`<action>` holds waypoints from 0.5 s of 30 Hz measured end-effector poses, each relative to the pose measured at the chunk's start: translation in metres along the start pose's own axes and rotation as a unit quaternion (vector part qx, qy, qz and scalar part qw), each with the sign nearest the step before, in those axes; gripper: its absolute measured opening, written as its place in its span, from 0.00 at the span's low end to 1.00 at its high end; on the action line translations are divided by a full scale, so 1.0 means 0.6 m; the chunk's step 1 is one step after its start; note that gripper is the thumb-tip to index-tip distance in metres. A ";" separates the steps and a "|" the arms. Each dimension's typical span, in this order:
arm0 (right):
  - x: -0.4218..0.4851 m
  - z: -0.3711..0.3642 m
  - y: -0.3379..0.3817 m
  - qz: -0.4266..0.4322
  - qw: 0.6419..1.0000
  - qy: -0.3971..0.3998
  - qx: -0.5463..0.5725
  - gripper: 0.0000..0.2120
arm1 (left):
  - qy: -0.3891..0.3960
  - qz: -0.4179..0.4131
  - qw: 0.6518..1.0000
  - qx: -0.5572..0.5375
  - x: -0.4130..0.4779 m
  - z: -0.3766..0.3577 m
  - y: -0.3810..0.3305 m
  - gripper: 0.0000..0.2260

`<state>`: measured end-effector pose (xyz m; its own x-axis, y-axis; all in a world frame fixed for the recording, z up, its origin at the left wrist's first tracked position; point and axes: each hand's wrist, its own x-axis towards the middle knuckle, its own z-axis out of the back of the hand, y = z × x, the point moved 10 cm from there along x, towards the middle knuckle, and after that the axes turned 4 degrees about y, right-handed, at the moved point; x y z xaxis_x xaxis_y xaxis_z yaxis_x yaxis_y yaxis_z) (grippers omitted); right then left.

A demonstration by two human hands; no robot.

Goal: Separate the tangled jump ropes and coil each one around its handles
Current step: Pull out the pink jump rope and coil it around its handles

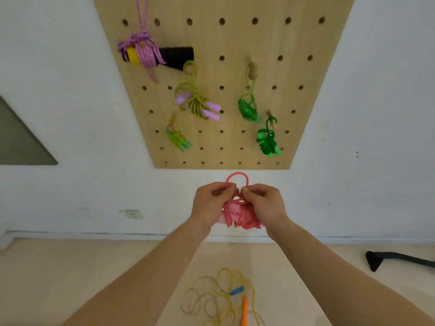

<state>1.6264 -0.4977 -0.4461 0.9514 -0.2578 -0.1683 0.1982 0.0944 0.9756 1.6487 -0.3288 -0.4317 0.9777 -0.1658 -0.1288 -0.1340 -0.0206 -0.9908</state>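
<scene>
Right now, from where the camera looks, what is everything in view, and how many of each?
pegboard: one, wooden, on the white wall
purple rope: one, purple with yellow and black, pegboard top left
olive rope: one, olive with lilac, pegboard middle
pale green rope: one, pegboard lower left
green ropes: two, pegboard right
pink rope: one, coiled, between both hands
yellow rope: one, yellow with blue and orange, loose on the floor
socket: one, white, low on wall
grey panel: one, wall at left
black thing: one, floor at right, unclear what
left hand: pinches pink rope
right hand: pinches pink rope
</scene>
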 end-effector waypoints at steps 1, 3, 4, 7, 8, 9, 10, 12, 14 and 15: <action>-0.004 0.010 0.034 0.006 1.000 0.002 0.001 0.04 | -0.005 -0.002 1.000 0.004 -0.001 -0.007 -0.033 0.04; -0.011 0.033 0.096 0.018 1.000 0.000 0.003 0.05 | -0.013 -0.005 1.000 0.021 -0.001 -0.023 -0.095 0.05; -0.014 0.046 0.127 0.028 1.000 -0.002 0.000 0.05 | -0.016 -0.011 0.999 0.031 0.000 -0.033 -0.127 0.05; -0.024 0.079 0.221 0.062 0.998 0.003 -0.011 0.07 | -0.044 -0.049 0.995 0.073 0.000 -0.060 -0.221 0.08; -0.027 0.088 0.250 0.073 0.997 0.006 -0.007 0.08 | -0.055 -0.064 0.993 0.087 0.000 -0.068 -0.252 0.09; -0.029 0.097 0.279 0.085 0.996 0.010 -0.001 0.09 | -0.065 -0.078 0.990 0.101 0.000 -0.076 -0.281 0.09; -0.031 0.106 0.305 0.094 0.995 0.015 0.006 0.10 | -0.073 -0.088 0.987 0.112 0.000 -0.084 -0.306 0.10; -0.032 0.123 0.356 0.109 0.993 0.026 0.029 0.09 | -0.086 -0.110 0.981 0.133 0.002 -0.097 -0.354 0.09; -0.031 0.138 0.402 0.122 0.990 0.036 0.060 0.08 | -0.097 -0.136 0.976 0.144 0.001 -0.109 -0.402 0.08; -0.030 0.146 0.424 0.130 0.988 0.037 0.069 0.08 | -0.103 -0.149 0.973 0.140 0.001 -0.114 -0.425 0.07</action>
<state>1.6393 -0.5533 -0.1828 0.9816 -0.1706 0.0860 -0.0849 0.0142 0.9963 1.6726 -0.3912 -0.1761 0.9818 0.0082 0.1898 0.1826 0.2359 -0.9545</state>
